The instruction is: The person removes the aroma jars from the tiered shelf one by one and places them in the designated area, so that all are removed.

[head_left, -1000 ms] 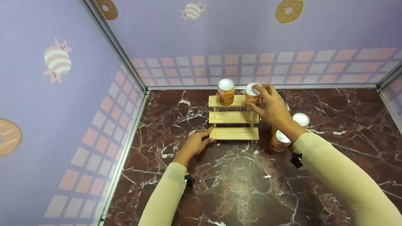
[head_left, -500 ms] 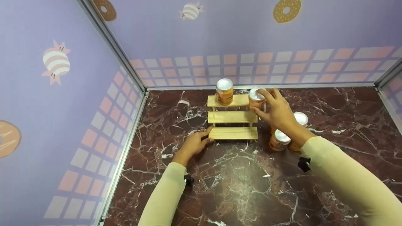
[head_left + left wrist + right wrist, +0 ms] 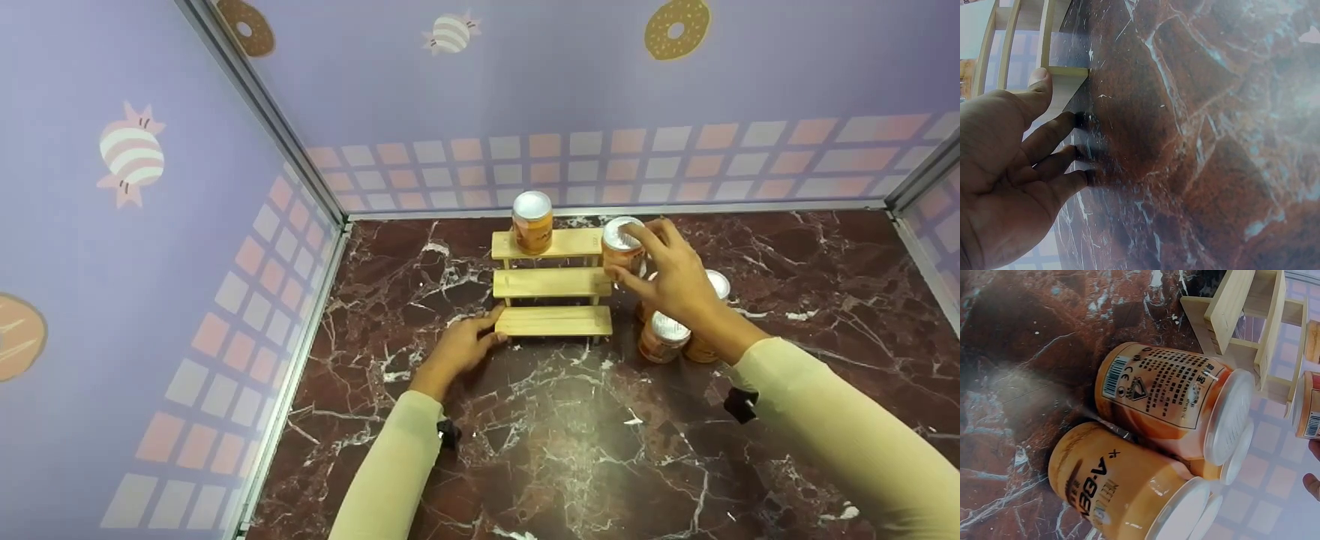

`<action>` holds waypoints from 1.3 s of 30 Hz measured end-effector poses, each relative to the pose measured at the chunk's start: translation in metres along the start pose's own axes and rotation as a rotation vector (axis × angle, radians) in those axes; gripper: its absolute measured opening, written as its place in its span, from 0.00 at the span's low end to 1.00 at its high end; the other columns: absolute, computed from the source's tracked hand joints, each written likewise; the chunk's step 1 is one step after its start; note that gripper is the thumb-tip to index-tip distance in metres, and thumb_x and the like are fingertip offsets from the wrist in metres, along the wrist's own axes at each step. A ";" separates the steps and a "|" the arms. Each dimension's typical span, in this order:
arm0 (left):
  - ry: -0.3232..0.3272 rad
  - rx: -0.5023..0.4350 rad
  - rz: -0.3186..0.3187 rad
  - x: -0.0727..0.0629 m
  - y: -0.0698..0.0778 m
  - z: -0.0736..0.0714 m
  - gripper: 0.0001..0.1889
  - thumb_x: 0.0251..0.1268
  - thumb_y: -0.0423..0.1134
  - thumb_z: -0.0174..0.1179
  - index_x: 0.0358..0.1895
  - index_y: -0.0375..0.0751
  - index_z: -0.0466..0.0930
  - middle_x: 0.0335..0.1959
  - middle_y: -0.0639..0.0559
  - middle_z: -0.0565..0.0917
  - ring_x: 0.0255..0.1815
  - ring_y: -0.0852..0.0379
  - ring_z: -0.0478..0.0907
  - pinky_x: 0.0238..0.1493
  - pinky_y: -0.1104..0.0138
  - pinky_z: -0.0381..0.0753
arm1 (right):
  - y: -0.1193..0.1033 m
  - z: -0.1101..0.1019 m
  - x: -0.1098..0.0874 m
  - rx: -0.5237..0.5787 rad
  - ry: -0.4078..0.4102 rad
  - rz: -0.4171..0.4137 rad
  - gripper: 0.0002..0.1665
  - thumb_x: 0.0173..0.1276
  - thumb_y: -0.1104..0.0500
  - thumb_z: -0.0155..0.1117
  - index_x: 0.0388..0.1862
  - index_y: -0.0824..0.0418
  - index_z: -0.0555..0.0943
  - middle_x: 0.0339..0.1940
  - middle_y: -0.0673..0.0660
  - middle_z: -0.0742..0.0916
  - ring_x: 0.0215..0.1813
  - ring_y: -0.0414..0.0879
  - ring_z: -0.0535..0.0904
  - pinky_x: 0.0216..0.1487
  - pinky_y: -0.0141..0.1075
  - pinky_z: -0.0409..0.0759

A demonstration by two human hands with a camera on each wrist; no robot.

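My right hand (image 3: 679,277) holds an orange can (image 3: 624,255) with a silver lid, thumb on its near side and fingers at its lid. This can is just off the right end of a wooden three-step stand (image 3: 551,283). Only fingertips (image 3: 1313,486) of that hand show in the right wrist view, below the can. At the left end of the lowest step, my left hand (image 3: 461,349) grips the stand; its thumb (image 3: 1041,84) lies on the step's edge, and the index finger is hidden in the left wrist view. Another orange can (image 3: 532,223) stands upright on the top step's left part.
Several more orange cans (image 3: 664,339) stand close together on the marble-patterned table (image 3: 562,435), right of the stand and partly under my right forearm. Their printed labels (image 3: 1165,385) show in the right wrist view. A lilac wall (image 3: 465,97) rises behind, another at left.
My right hand has moved the can from the top step's right end, rightward and nearer to me, past the stand's edge. The left hand stays at the lowest step; the head view shifts slightly.
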State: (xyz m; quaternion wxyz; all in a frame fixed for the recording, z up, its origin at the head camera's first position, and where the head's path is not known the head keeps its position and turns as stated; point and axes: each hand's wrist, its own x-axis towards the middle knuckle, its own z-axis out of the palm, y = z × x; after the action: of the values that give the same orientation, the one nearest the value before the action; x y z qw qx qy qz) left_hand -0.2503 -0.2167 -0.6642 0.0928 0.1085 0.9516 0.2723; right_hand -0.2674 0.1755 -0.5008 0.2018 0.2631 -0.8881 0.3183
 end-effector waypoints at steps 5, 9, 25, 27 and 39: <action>0.005 -0.002 -0.001 0.000 0.000 0.001 0.36 0.77 0.67 0.61 0.85 0.76 0.64 0.80 0.48 0.78 0.78 0.38 0.79 0.83 0.45 0.76 | 0.001 -0.003 -0.008 -0.006 -0.004 0.014 0.39 0.68 0.53 0.85 0.75 0.53 0.78 0.61 0.70 0.82 0.44 0.63 0.83 0.44 0.59 0.85; -0.002 0.003 -0.009 0.001 0.000 0.001 0.36 0.77 0.66 0.61 0.85 0.76 0.63 0.80 0.48 0.78 0.79 0.38 0.78 0.84 0.45 0.75 | 0.002 -0.006 -0.014 -0.011 -0.002 0.014 0.40 0.67 0.53 0.86 0.75 0.53 0.79 0.61 0.71 0.83 0.44 0.63 0.83 0.44 0.60 0.85; -0.013 -0.014 -0.040 0.000 0.002 -0.001 0.35 0.77 0.66 0.62 0.84 0.76 0.65 0.81 0.46 0.77 0.80 0.36 0.76 0.84 0.44 0.73 | 0.005 -0.021 -0.041 -0.028 0.022 0.019 0.40 0.64 0.57 0.88 0.74 0.58 0.81 0.63 0.70 0.83 0.49 0.67 0.85 0.49 0.66 0.86; -0.008 -0.006 -0.040 0.001 0.001 0.000 0.35 0.77 0.66 0.63 0.84 0.76 0.65 0.80 0.46 0.77 0.80 0.36 0.77 0.84 0.44 0.73 | 0.006 -0.023 -0.045 -0.034 0.023 0.016 0.40 0.64 0.57 0.88 0.73 0.58 0.82 0.62 0.71 0.83 0.49 0.68 0.85 0.50 0.66 0.85; 0.011 -0.012 -0.019 0.000 -0.001 0.001 0.35 0.77 0.66 0.63 0.84 0.75 0.66 0.78 0.45 0.80 0.77 0.37 0.80 0.82 0.45 0.77 | 0.010 -0.033 -0.068 -0.050 0.046 -0.005 0.41 0.61 0.58 0.88 0.73 0.57 0.82 0.60 0.72 0.84 0.47 0.68 0.84 0.45 0.65 0.87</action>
State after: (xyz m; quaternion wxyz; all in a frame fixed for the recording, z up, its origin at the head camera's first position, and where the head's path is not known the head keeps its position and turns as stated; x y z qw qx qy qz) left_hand -0.2502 -0.2165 -0.6658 0.0910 0.0977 0.9514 0.2775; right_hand -0.2137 0.2269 -0.5174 0.2295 0.2528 -0.8903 0.3014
